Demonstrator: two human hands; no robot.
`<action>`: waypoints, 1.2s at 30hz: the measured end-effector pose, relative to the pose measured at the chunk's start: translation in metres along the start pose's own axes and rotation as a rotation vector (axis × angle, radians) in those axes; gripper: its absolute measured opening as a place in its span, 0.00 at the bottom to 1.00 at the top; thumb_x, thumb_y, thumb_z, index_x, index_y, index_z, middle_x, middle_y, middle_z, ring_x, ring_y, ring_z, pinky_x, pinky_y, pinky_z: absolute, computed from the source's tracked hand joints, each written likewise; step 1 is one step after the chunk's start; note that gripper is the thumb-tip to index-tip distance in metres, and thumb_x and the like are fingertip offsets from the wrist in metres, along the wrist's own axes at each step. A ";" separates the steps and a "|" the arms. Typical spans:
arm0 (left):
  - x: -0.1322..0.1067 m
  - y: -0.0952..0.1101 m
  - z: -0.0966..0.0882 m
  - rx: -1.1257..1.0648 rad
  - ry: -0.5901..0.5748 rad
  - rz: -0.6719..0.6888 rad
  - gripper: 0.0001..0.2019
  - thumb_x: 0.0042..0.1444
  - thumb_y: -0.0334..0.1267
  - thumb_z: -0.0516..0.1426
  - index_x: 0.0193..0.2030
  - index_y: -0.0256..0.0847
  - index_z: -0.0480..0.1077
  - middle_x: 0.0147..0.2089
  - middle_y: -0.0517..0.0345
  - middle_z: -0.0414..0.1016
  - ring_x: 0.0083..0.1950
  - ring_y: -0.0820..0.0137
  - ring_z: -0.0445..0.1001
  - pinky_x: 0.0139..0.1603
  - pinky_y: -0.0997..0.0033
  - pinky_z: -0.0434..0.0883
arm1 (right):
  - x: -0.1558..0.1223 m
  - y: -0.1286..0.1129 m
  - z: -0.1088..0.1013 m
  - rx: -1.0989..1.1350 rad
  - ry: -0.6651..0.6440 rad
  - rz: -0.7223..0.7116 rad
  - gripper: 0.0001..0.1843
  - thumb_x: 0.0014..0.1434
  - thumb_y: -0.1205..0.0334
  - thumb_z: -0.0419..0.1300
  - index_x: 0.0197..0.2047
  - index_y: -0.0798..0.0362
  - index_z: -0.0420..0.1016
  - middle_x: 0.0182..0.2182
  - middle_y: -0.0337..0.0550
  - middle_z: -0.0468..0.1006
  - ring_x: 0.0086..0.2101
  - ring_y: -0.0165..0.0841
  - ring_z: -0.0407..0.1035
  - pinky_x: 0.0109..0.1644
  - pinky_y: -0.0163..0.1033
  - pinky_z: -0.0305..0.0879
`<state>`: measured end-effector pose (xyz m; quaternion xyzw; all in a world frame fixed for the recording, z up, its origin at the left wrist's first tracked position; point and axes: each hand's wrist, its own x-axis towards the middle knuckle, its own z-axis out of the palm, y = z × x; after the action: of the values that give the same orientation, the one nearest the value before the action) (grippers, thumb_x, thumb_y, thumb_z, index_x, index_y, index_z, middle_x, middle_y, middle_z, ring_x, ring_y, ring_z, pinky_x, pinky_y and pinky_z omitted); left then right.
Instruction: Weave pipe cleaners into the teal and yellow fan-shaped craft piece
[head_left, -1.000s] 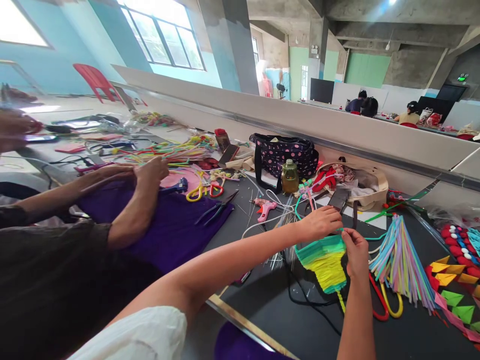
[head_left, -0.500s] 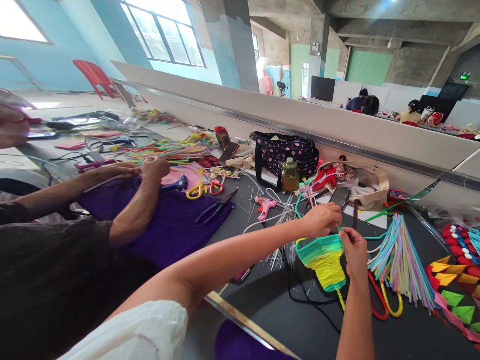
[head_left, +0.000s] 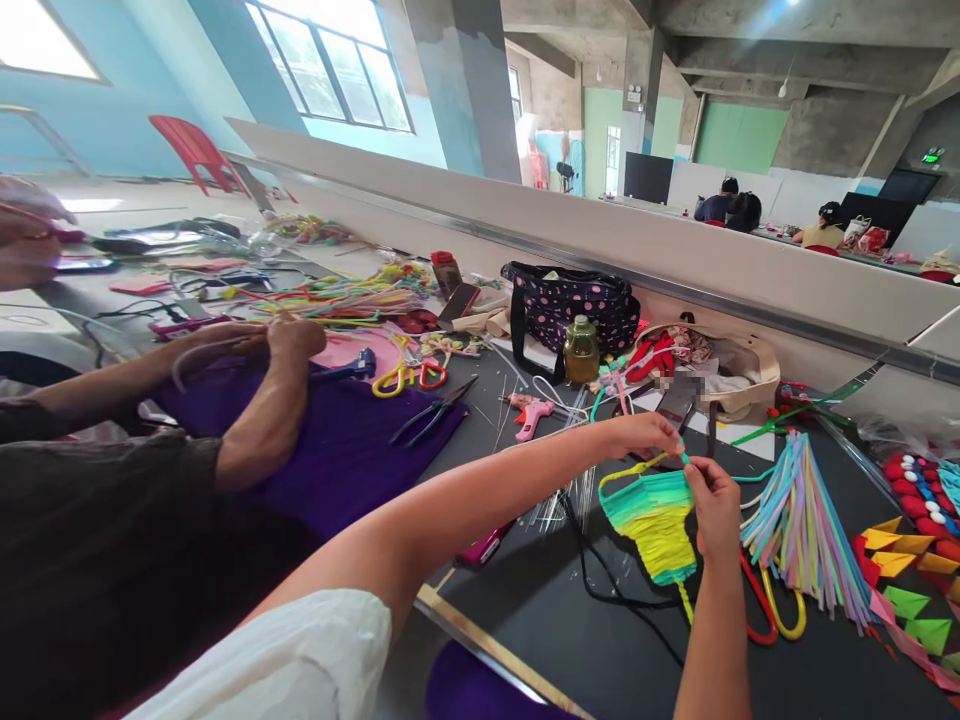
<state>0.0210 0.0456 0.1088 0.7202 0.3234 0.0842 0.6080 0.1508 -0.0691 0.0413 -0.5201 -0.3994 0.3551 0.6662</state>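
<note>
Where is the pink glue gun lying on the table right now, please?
In the head view the pink glue gun lies mid-table, right of the black pliers and just below-left of the olive-coloured bottle.

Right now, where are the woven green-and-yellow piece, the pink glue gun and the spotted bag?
woven green-and-yellow piece (head_left: 652,520), head view, middle of the weave.
pink glue gun (head_left: 534,414), head view, its body.
spotted bag (head_left: 574,303), head view, front panel.

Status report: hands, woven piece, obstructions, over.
Left hand and right hand both pinching teal chenille stem at top edge of green-to-yellow woven fan. Pastel strip bundle close right; black cable nearby.
</note>
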 end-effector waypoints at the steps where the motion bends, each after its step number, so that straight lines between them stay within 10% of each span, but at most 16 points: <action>1: -0.003 -0.002 0.003 0.056 0.088 0.103 0.14 0.47 0.43 0.62 0.37 0.37 0.70 0.33 0.58 0.72 0.35 0.71 0.71 0.36 0.71 0.69 | 0.001 0.000 -0.001 0.003 0.027 0.002 0.15 0.48 0.51 0.65 0.34 0.54 0.77 0.27 0.39 0.75 0.29 0.30 0.65 0.35 0.36 0.61; 6: -0.027 -0.005 0.012 0.815 0.465 0.653 0.10 0.57 0.42 0.58 0.42 0.39 0.70 0.44 0.50 0.71 0.48 0.64 0.68 0.49 0.64 0.66 | 0.001 0.001 -0.002 0.027 0.109 0.019 0.17 0.47 0.51 0.66 0.34 0.55 0.77 0.27 0.40 0.75 0.30 0.31 0.65 0.36 0.36 0.61; 12: -0.038 0.000 0.024 1.255 0.549 0.768 0.11 0.64 0.40 0.49 0.42 0.39 0.71 0.44 0.49 0.71 0.47 0.65 0.67 0.48 0.64 0.66 | -0.001 -0.002 0.002 0.044 0.077 -0.001 0.16 0.47 0.50 0.66 0.34 0.55 0.77 0.28 0.40 0.75 0.30 0.31 0.64 0.35 0.35 0.61; 36: -0.026 0.006 0.030 0.915 0.460 0.591 0.06 0.56 0.28 0.54 0.36 0.38 0.73 0.45 0.51 0.72 0.49 0.65 0.66 0.48 0.68 0.67 | -0.001 -0.005 0.000 -0.036 0.057 -0.033 0.15 0.50 0.51 0.64 0.34 0.55 0.77 0.28 0.41 0.76 0.30 0.31 0.66 0.35 0.36 0.62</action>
<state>0.0186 0.0059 0.1141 0.9320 0.2361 0.2560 0.1004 0.1503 -0.0710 0.0461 -0.5353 -0.3951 0.3218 0.6737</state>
